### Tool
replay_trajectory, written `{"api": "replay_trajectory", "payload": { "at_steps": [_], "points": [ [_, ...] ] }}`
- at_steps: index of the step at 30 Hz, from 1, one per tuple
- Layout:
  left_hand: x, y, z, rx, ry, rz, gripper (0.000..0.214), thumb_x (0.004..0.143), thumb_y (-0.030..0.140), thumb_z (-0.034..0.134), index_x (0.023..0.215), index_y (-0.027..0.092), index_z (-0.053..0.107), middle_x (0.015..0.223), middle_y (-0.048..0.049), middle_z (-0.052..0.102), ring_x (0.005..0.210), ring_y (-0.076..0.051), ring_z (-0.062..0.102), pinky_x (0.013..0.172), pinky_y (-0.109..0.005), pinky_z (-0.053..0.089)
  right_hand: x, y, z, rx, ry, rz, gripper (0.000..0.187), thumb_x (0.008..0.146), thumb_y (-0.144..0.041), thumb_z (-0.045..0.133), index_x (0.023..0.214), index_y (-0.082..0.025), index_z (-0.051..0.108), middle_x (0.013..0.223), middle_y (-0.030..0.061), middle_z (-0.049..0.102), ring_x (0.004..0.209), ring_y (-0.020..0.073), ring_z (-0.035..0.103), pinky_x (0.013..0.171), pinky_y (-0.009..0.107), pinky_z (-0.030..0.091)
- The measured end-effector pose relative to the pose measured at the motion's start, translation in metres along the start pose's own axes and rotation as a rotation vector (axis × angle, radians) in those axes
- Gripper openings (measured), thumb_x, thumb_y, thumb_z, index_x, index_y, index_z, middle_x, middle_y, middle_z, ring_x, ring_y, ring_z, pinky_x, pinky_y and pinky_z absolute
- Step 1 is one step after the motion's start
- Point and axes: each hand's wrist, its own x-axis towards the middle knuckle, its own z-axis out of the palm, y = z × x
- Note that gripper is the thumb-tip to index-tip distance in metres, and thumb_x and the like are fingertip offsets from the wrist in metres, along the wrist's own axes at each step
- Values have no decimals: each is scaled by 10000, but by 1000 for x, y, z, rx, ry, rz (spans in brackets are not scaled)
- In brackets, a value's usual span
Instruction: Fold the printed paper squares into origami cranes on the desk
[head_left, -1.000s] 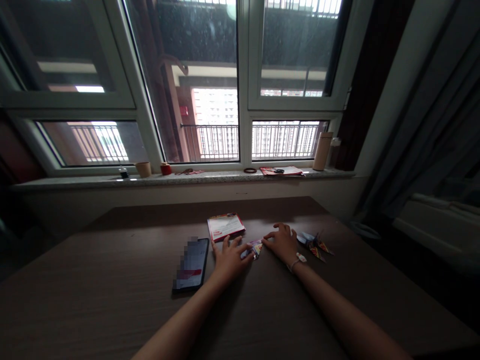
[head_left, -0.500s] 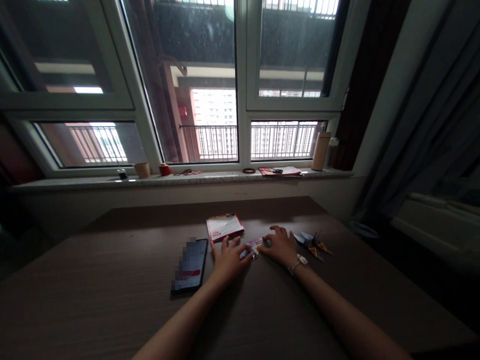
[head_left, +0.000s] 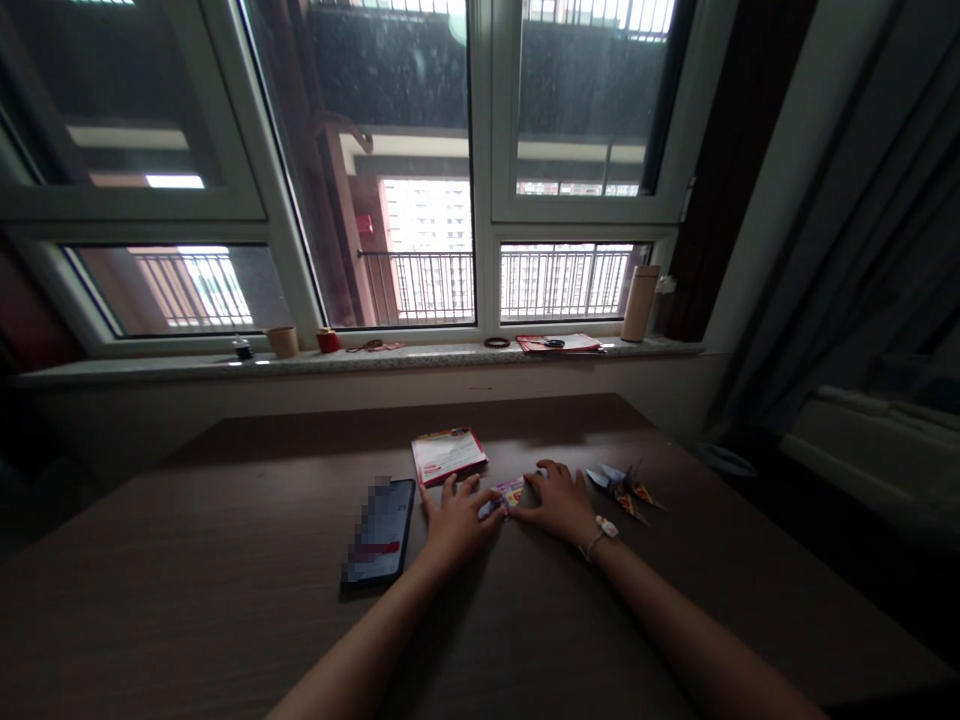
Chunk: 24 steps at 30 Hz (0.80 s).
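Purple and yellow are seen on the small piece of printed paper, which is kept low over the brown table between the two hands. Its left end is touched by the curved fingers of the left hand, and its right end is partly covered by the right hand. Whether it is pinched or only pressed by either hand cannot be told. The smartphone is placed left of the left hand, the printed sheets just beyond it; folded paper pieces are seen beside the right hand.
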Motion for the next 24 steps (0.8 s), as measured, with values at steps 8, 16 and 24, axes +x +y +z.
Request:
{"api": "replay_trajectory", "payload": {
  "at_steps": [8,16,24],
  "points": [
    [1,-2,3,12,11,-4,365,849,624,483,1164,502,620,1446,36,493,1376,-386,298,1025,-793,-2,-4,2,5,5,-12,-23,745,766,-746,482,1327,-258,532,1420,148,436,1325,365,335,1087,656,122],
    [-2,-1,1,-32,11,9,340,862,567,499,1151,445,632,1442,-8,489,1374,-361,294,1038,-774,-17,1,14,11,125,26,-13,589,809,-596,572,1316,-298,542,1369,118,474,1283,322,397,1098,572,214],
    [-2,-1,1,-50,7,6,333,856,563,506,1128,416,628,1429,-14,490,1373,-358,293,1027,-783,-26,1,20,1,324,-5,-236,211,839,-409,621,996,-349,748,1289,34,536,1243,234,425,1099,389,282]
  ]
}}
